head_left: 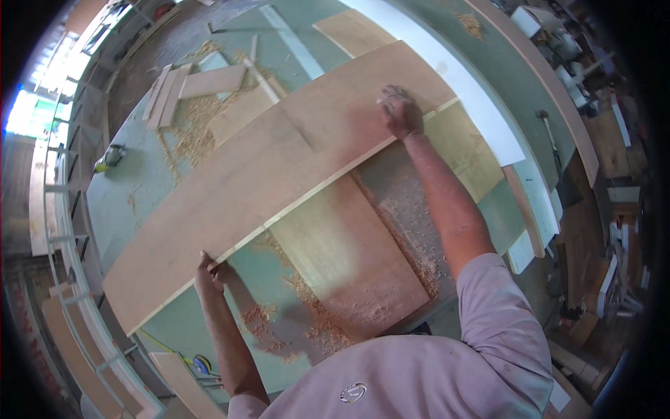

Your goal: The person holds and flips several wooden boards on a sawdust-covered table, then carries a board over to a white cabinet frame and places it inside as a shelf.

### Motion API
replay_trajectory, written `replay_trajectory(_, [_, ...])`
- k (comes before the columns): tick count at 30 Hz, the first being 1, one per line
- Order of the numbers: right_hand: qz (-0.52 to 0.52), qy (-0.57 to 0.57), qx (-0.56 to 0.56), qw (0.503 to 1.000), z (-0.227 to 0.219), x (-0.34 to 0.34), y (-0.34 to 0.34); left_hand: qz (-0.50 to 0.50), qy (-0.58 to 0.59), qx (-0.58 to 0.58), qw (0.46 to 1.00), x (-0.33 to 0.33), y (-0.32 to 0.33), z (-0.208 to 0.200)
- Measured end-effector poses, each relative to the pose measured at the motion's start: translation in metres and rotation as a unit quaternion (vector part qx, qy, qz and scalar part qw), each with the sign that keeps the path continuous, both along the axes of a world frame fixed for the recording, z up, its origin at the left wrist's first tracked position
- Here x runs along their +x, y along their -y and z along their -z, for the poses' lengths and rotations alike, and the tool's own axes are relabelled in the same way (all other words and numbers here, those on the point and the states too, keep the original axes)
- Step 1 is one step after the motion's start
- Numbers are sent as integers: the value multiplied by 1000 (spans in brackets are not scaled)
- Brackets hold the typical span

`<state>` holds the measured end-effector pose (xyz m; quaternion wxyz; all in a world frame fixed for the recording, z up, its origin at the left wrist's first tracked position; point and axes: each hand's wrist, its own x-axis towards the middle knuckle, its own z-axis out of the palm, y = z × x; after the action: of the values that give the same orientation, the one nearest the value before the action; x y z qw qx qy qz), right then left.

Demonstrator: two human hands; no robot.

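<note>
A long, brown wooden panel (279, 167) with a pale front edge lies slantwise in front of me, from lower left to upper right. At its lower left edge, my left hand (208, 274) is closed on the panel, thumb up over the rim and fingers curled below. My right hand (402, 115) is far up on the right part of the panel, closed and bent against its top face. Something greyish shows at its fingers, too blurred to name. Beneath the long panel a shorter wooden board (349, 258) runs toward my body.
Wood shavings (195, 136) and offcut boards (167, 94) lie on the green table (132, 188) at the far left. A tape measure (202, 363) is near my left elbow. Long white strips (481, 105) bound the right side, with a hammer (548, 129) beyond.
</note>
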<state>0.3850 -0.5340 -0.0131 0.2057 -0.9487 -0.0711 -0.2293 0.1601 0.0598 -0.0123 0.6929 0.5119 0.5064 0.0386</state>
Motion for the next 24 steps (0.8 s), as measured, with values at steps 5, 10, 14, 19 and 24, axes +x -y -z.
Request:
replay_trajectory(5, [7, 17, -10, 1000, 1, 8, -4, 16, -48, 16, 999, 8, 5, -13])
replay_trajectory(10, [12, 9, -3, 1000, 2, 14, -7, 1, -29, 4, 1000, 14, 7, -14])
replay_trajectory(14, [17, 9, -2, 1000, 3, 18, -7, 15, -28, 23, 999, 19, 7, -14])
replay_trajectory(19, [16, 3, -6, 1000, 3, 23, -10, 7, -43, 32, 999, 22, 2, -12])
replay_trajectory(24, [13, -5, 0, 1000, 4, 27, -11, -8, -34, 27, 999, 29, 5, -14])
